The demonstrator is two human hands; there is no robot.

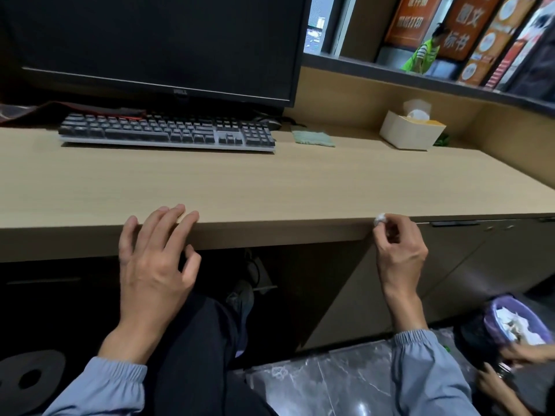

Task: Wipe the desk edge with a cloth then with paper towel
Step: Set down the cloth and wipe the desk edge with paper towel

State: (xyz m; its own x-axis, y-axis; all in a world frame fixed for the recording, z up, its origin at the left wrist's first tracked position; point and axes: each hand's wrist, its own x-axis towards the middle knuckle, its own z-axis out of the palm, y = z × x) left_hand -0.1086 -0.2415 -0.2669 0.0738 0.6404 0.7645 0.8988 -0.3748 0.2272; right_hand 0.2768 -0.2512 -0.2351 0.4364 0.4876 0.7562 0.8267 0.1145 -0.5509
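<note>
The light wooden desk (270, 187) runs across the view, its front edge (270, 232) facing me. My right hand (398, 247) is closed on a small white wad of paper towel (380, 219), pressed against the top corner of that edge. My left hand (156, 253) rests open on the edge further left, fingers spread over the top. A folded green cloth (313, 138) lies on the desk to the right of the keyboard, apart from both hands. A cream tissue box (411, 132) stands at the back right.
A grey keyboard (168, 132) and a dark monitor (156, 46) stand at the back left. A bin (516, 322) lined with a purple bag, holding crumpled paper, sits on the floor at the lower right, with another person's hands (510, 367) beside it. My legs are under the desk.
</note>
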